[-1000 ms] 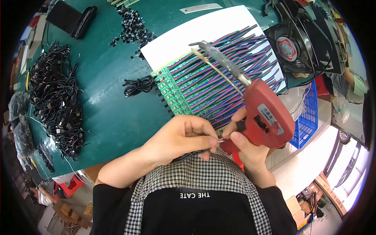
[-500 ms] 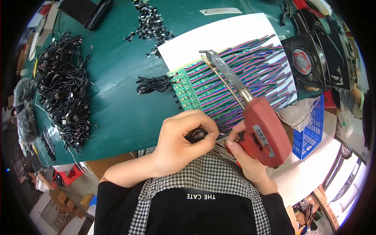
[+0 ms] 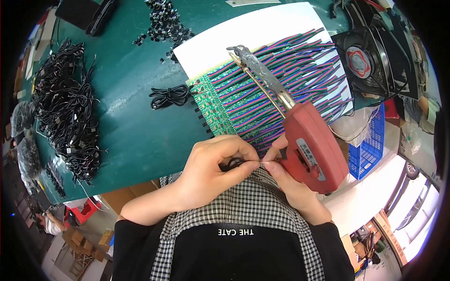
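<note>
My left hand (image 3: 206, 161) is curled around a bundled black cable (image 3: 230, 164), mostly hidden in the palm, with thumb and forefinger pinched at its thin end. My right hand (image 3: 295, 189) grips a red soldering gun (image 3: 316, 147), its tip pointing away and to the left. The right thumb and a finger meet the same wire end, close to the left fingertips. Just beyond both hands lies a panel of green circuit boards (image 3: 211, 107) with rows of multicoloured wires (image 3: 281, 84) on a white sheet (image 3: 234, 40). One coiled black cable (image 3: 168, 96) reaches the panel's left corner.
A big heap of black cables (image 3: 68, 112) covers the left of the green table (image 3: 126, 136). Small black connectors (image 3: 166, 25) are scattered at the back. To the right stand a fan (image 3: 360, 61) and, lower down, a blue crate (image 3: 370, 150).
My right thumb and finger have come left to the wire end, up against the left fingertips. The soldering gun has shifted slightly with them. The whole view has moved a little.
</note>
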{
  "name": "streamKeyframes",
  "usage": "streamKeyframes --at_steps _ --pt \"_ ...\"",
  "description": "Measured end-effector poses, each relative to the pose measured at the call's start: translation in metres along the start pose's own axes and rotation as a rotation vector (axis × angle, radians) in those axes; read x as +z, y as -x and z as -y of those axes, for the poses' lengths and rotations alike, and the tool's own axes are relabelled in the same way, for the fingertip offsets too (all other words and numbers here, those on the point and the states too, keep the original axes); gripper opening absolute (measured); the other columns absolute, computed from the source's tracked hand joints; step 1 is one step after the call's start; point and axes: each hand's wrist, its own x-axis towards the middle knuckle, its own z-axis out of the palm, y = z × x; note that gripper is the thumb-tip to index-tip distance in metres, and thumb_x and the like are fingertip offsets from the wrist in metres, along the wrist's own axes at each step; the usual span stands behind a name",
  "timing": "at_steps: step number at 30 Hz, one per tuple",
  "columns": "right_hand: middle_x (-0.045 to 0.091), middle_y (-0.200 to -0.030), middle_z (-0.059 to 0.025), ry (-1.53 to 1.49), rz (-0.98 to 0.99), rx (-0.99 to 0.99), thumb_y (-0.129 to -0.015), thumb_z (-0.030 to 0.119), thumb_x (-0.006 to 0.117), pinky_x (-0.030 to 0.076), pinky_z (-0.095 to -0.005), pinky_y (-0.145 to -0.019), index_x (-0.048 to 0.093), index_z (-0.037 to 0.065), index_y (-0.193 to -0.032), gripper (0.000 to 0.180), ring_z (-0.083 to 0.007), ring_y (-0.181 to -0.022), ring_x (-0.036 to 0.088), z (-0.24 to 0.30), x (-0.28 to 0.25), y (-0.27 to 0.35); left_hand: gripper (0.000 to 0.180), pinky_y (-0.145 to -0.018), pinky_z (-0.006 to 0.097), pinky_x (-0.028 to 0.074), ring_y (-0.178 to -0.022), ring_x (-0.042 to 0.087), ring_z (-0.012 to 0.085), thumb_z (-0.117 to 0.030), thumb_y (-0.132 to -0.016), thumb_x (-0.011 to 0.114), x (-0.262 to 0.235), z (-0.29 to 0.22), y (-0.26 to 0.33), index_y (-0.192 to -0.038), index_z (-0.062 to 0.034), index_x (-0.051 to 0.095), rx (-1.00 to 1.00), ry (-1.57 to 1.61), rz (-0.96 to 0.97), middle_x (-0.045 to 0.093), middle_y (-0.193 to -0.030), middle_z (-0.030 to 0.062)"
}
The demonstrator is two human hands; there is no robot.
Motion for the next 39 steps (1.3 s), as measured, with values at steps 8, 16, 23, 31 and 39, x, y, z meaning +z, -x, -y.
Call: streamKeyframes --at_steps 8,16,23,31,39 --pt "0.05 -0.092 -0.0068 0.127 0.052 -0.096 -0.077 -0.009 0.061 0.049 -0.0246 -0.065 0.046 0.0 -0.108 0.036 -0.0126 -0.077 0.055 -0.004 0.0 0.004 0.005 -0.064 0.021 0.049 -0.073 0.059 0.0116 0.004 -0.078 0.061 -0.002 -0.001 0.006 -0.083 0.0053 0.06 -0.039 0.168 0.043 0.059 -0.084 0.0089" --pt "0.054 -0.086 -0.0092 -0.17 -0.104 0.011 -0.075 0.02 0.068 0.046 -0.0269 -0.059 0.046 -0.003 -0.107 0.045 -0.015 -0.066 0.056 -0.012 -0.009 0.011 0.011 -0.053 0.028 0.043 -0.064 0.053 0.0157 0.0 -0.069 0.065 -0.038 0.006 -0.029 -0.076 -0.0038 0.058 0.256 -0.64 -0.631 0.052 -0.082 0.0049" --pt "0.056 -0.089 -0.0104 -0.146 -0.031 0.162 -0.076 0.018 0.069 0.045 -0.0253 -0.059 0.041 -0.004 -0.116 0.054 -0.0138 -0.064 0.055 -0.028 -0.023 0.025 0.012 -0.051 0.024 0.039 -0.061 0.047 0.0122 0.002 -0.069 0.065 -0.038 0.007 -0.033 -0.077 -0.0021 0.057 0.265 -0.841 -0.616 0.048 -0.082 0.0044" --pt "0.059 -0.089 -0.0126 -0.019 0.077 0.071 -0.071 0.002 0.072 0.049 -0.0274 -0.063 0.032 -0.006 -0.129 0.071 -0.0163 -0.07 0.059 -0.044 -0.033 0.031 0.011 -0.054 0.034 0.046 -0.066 0.057 0.0238 -0.001 -0.07 0.063 -0.045 0.003 -0.034 -0.076 -0.0012 0.053 0.262 -0.854 -0.518 0.048 -0.084 0.0075" --pt "0.059 -0.084 -0.0134 -0.081 0.07 0.089 -0.067 -0.008 0.068 0.049 -0.0288 -0.062 0.032 -0.005 -0.13 0.072 -0.0183 -0.067 0.059 -0.046 -0.03 0.029 0.011 -0.055 0.035 0.047 -0.068 0.057 0.0243 -0.002 -0.071 0.063 -0.045 0.004 -0.035 -0.075 -0.0012 0.052 0.284 -0.913 -0.52 0.047 -0.083 0.0078"
